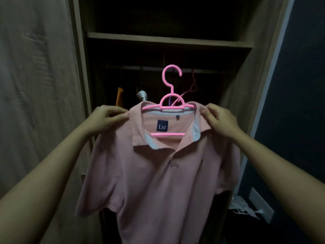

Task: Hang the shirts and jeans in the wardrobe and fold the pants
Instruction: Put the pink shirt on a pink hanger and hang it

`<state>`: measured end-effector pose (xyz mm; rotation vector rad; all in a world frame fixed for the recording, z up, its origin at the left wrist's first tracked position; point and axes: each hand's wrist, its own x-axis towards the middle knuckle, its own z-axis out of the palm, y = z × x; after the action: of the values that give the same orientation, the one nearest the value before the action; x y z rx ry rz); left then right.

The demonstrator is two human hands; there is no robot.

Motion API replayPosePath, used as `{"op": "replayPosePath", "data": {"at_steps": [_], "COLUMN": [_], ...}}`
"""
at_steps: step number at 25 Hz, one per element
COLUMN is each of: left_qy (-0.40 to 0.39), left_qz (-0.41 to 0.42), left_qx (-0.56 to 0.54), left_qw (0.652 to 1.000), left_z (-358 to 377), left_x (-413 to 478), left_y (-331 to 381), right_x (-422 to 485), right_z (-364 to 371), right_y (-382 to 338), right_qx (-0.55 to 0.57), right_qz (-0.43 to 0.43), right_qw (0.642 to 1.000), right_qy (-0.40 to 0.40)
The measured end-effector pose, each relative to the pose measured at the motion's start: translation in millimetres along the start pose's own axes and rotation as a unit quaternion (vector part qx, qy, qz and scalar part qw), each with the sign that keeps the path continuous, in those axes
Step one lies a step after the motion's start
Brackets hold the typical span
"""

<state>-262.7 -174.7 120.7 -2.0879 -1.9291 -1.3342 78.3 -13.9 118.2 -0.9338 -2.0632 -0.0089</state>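
Held apart, the left hand [107,118] and right hand [219,120] each pinch 1 shoulder of the pink polo shirt [158,182]. It sits on a pink hanger [168,134] in front of the open wardrobe [158,39], where an orange garment [120,97] hangs below the rail [149,68].

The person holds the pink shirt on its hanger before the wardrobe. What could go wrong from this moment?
1. The left hand and the right hand pinch the pink polo shirt at its shoulders, so the pink hanger may tilt or slip through the open collar.
2. Its hook could snag the red hanger on the rod.
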Motion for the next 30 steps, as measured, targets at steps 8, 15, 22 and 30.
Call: {"op": "replayPosePath", "data": {"at_steps": [8, 15, 22, 30], "left_qy": [0.089, 0.224, 0.19, 0.059], "left_qz": [-0.135, -0.029, -0.096, 0.068], "left_qx": [0.033, 0.056, 0.076, 0.081], "left_qw": [0.986, 0.973, 0.974, 0.993], "left_z": [35, 29, 23, 39], "left_x": [-37, -35, -17, -18], "left_y": [-63, -43, -44, -10], "right_x": [1, -6, -16, -16], "right_z": [-17, -21, -12, -9], "right_y": [-4, 20, 31, 25], "right_qx": [-0.014, -0.037, 0.086, 0.109], "right_qz": [0.078, 0.006, -0.003, 0.009], "right_qw": [0.992, 0.997, 0.996, 0.994], "right_qy": [0.102, 0.065, 0.025, -0.015]}}
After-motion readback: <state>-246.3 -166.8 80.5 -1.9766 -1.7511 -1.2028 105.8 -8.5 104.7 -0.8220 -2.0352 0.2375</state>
